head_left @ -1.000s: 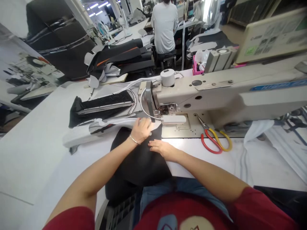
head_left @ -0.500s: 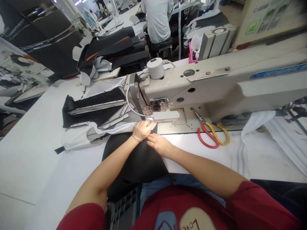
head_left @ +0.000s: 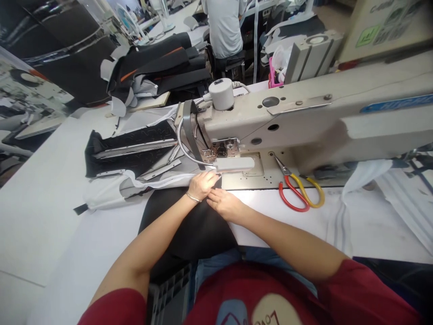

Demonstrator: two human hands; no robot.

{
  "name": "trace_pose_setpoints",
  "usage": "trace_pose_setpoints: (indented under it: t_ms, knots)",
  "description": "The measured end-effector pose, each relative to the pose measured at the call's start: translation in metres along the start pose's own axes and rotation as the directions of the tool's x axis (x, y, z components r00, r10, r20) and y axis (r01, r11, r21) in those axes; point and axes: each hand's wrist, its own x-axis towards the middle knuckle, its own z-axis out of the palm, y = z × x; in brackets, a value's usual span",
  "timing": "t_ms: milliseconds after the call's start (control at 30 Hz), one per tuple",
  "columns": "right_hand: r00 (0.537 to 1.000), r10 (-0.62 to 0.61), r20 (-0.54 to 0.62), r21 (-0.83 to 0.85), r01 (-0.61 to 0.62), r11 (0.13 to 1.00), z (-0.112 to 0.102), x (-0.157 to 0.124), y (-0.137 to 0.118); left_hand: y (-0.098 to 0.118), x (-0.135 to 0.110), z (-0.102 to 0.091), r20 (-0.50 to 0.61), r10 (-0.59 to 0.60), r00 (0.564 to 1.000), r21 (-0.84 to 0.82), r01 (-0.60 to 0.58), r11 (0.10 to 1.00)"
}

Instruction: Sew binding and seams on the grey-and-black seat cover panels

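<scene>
A piece of black fabric (head_left: 189, 225) lies on the white table and hangs over its near edge into my lap. My left hand (head_left: 200, 185), with a thin bracelet at the wrist, rests curled on the fabric's far edge just in front of the sewing machine (head_left: 304, 117). My right hand (head_left: 225, 204) lies beside it, fingers pressed on the same edge and touching the left hand. Both sit below the machine's small white lamp bar (head_left: 235, 164), close to the needle area (head_left: 221, 151).
Red and yellow scissors (head_left: 297, 189) lie on the machine bed to the right. Sewn black and white pieces (head_left: 131, 151) are stacked left of the machine. A white cloth (head_left: 367, 176) hangs at right. A person in a light shirt (head_left: 223, 27) sits at a far table.
My right hand has slid forward to meet the left at the fabric's edge. The view has dropped slightly, and the hands sit closer to the machine than a second ago.
</scene>
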Motion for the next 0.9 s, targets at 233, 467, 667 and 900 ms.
trace_pose_setpoints:
  t_ms: [233, 467, 667, 900]
  knots:
    - [0.994, -0.030, 0.103, -0.036, 0.034, 0.999, -0.017, 0.000, 0.001, 0.023, 0.007, -0.013, 0.161, -0.230, 0.960, -0.044, 0.240, 0.970]
    - [0.983, -0.017, 0.182, -0.005, 0.018, 1.000, -0.025, 0.002, 0.002, 0.034, 0.001, -0.006, 0.120, -0.325, 0.938, -0.076, 0.335, 0.939]
    - [0.986, 0.036, 0.161, 0.011, -0.038, 0.999, -0.026, 0.003, 0.011, 0.031, 0.007, 0.002, 0.120, -0.366, 0.923, -0.068, 0.375, 0.924]
    - [0.995, 0.065, 0.082, 0.036, -0.068, 0.997, -0.025, 0.002, 0.020, 0.027, 0.020, 0.003, 0.139, -0.352, 0.926, -0.030, 0.359, 0.933]
